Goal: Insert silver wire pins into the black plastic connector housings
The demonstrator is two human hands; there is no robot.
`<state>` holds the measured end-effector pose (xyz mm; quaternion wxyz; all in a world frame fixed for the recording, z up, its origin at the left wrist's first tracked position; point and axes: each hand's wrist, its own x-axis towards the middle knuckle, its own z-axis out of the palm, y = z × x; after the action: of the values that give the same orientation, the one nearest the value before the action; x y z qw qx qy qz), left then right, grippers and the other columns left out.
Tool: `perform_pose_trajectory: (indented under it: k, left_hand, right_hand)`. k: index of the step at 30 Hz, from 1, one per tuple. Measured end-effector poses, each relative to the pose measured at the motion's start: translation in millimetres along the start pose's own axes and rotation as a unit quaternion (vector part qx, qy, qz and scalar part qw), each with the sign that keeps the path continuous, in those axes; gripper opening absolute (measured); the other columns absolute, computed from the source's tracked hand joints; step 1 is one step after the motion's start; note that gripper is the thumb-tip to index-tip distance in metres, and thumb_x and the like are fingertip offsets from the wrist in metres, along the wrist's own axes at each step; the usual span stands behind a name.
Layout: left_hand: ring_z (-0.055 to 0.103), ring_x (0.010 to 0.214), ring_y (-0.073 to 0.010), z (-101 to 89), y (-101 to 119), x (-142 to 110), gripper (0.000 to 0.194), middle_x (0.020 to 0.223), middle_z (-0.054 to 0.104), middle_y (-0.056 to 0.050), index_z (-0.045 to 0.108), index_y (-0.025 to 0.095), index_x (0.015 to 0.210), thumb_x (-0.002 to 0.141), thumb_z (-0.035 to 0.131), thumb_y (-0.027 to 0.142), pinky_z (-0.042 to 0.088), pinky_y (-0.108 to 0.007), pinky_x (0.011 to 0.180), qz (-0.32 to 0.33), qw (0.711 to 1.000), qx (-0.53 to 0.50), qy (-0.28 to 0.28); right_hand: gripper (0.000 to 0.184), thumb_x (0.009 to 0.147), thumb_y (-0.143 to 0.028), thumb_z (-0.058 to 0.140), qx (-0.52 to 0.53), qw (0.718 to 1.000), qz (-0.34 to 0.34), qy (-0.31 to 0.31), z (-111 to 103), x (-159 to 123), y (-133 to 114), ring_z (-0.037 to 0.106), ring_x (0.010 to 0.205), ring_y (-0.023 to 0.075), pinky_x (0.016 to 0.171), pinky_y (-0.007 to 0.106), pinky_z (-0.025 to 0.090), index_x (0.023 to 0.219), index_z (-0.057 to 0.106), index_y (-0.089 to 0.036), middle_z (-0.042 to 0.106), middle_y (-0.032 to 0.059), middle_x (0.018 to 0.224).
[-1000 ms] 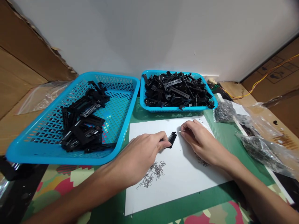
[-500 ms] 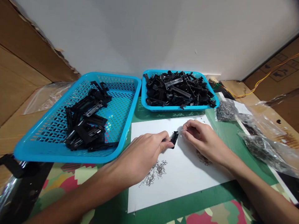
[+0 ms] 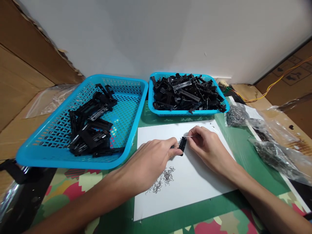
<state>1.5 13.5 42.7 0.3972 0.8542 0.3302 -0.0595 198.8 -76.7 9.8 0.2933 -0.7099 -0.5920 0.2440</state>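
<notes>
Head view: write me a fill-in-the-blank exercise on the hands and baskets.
The left hand pinches a part coloured ____.
The right hand holds a thin rod above paper coloured ____.
The fuller basket stands to the ____ of the other basket.

Missing words: black; white; right.

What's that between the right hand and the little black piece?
In the head view, a thin silvery rod, pinched by the right hand, points at the black piece; whether they touch, I can't tell.
</notes>
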Motion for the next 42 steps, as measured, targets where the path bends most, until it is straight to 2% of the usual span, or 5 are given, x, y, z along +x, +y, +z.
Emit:
perform_pose_trajectory:
  k: [13, 21, 26, 36, 42]
  left_hand:
    - [0.038, 0.058, -0.0143, 2.2, 0, -1, 0.028, 0.067, 0.055, 0.005, 0.05, 0.022, 0.08, 0.106, 0.052, 0.034, 0.02, -0.031, 0.058, 0.001, 1.0, -0.01, 0.004]
    - [0.035, 0.058, -0.0146, 2.3, 1, 2, 0.03, 0.065, 0.053, 0.004, 0.049, 0.022, 0.079, 0.106, 0.051, 0.035, 0.018, -0.032, 0.058, -0.002, 1.0, -0.002, -0.001]
    - [0.034, 0.059, -0.0146, 2.0, 0, -1, 0.032, 0.065, 0.052, 0.003, 0.049, 0.021, 0.078, 0.107, 0.048, 0.037, 0.019, -0.032, 0.058, -0.002, 1.0, -0.031, -0.004]
    - [0.039, 0.059, -0.0153, -2.1, 4, 0, 0.032, 0.067, 0.054, 0.002, 0.05, 0.022, 0.08, 0.108, 0.046, 0.038, 0.019, -0.032, 0.059, -0.02, 1.0, -0.005, -0.021]
    - [0.04, 0.06, -0.0152, 1.4, 2, 1, 0.032, 0.069, 0.055, 0.002, 0.051, 0.022, 0.081, 0.108, 0.046, 0.038, 0.02, -0.031, 0.059, -0.014, 1.0, -0.005, -0.012]
  right_hand:
    - [0.013, 0.101, -0.023, 0.053, 0.004, 0.999, -0.006, -0.032, -4, 0, 1, 0.062, 0.079, 0.0205, 0.071, 0.033, 0.043, 0.093, 0.062, -0.02, 0.069, 0.0042, 0.089]
    - [0.012, 0.099, -0.021, 0.053, -0.012, 1.0, -0.007, 0.009, 4, -1, 1, 0.061, 0.08, 0.0224, 0.072, 0.034, 0.044, 0.091, 0.062, -0.02, 0.069, 0.0055, 0.087]
    - [0.007, 0.097, -0.02, 0.055, -0.012, 0.999, -0.005, 0.03, 9, -3, 0, 0.058, 0.072, 0.0196, 0.067, 0.033, 0.043, 0.092, 0.061, -0.019, 0.065, 0.0047, 0.084]
    - [0.007, 0.096, -0.021, 0.055, 0.003, 1.0, -0.008, 0.02, 8, -5, 1, 0.059, 0.07, 0.0186, 0.063, 0.031, 0.044, 0.093, 0.061, -0.019, 0.066, 0.0056, 0.083]
    - [0.006, 0.096, -0.02, 0.054, -0.004, 0.999, -0.02, 0.047, 14, -6, 2, 0.058, 0.071, 0.0185, 0.064, 0.031, 0.043, 0.092, 0.058, -0.02, 0.067, 0.0065, 0.086]
